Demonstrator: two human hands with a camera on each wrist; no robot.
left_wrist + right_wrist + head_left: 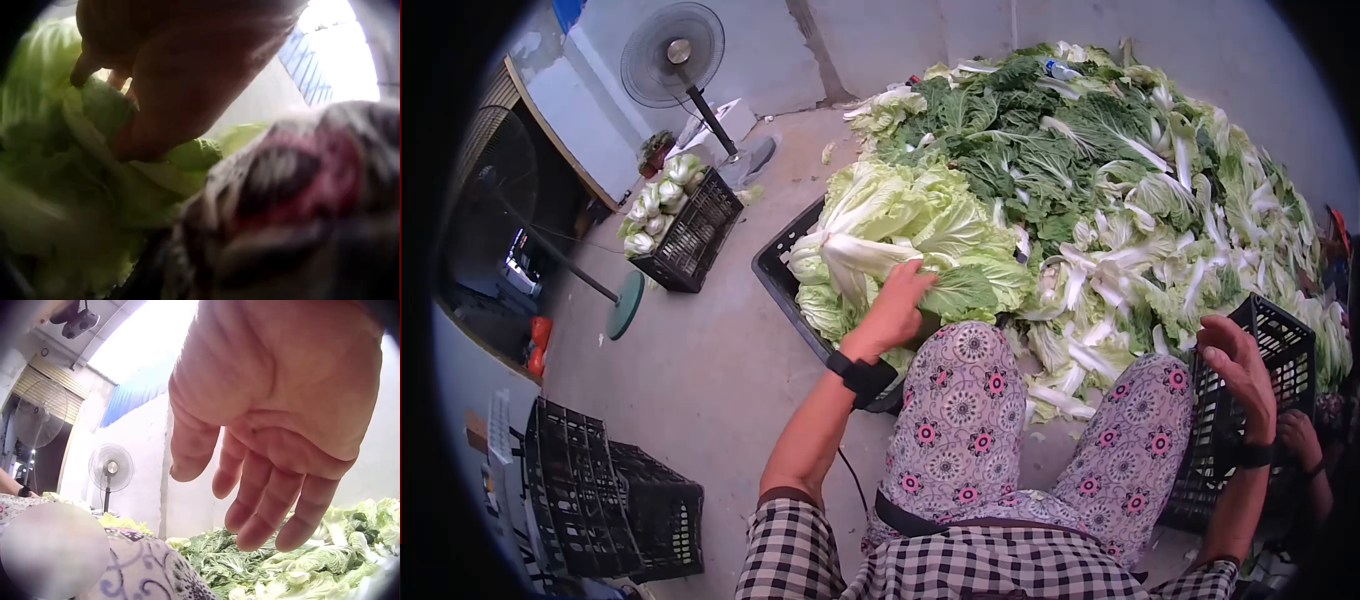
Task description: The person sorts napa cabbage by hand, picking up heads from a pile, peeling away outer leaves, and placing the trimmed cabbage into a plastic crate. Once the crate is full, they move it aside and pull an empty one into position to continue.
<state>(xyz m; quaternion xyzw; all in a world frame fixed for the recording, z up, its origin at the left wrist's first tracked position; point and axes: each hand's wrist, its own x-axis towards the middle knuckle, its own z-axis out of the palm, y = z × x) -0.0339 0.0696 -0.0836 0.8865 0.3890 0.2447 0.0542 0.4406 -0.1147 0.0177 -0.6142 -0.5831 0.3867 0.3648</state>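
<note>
My left hand (895, 308) is at a black crate heaped with pale napa cabbage (880, 215), close in front of the left knee. In the left wrist view, a green cabbage leaf (103, 106) lies between the thumb and fingers of that hand, which grips it. Some of its fingertips are hidden behind the leaf. The right hand (1238, 365) is raised beside the right knee, over a black crate (1275, 325). Seen in the right wrist view, its palm (275, 394) faces the camera, the fingers hang loosely, and it holds nothing.
A large pile of loose cabbage leaves (1090, 190) lies against the wall. To the left are a crate of trimmed cabbages (690, 235), a standing fan (675, 60) and black crates (600, 495). Another person's hand (1300, 438) shows at the far right.
</note>
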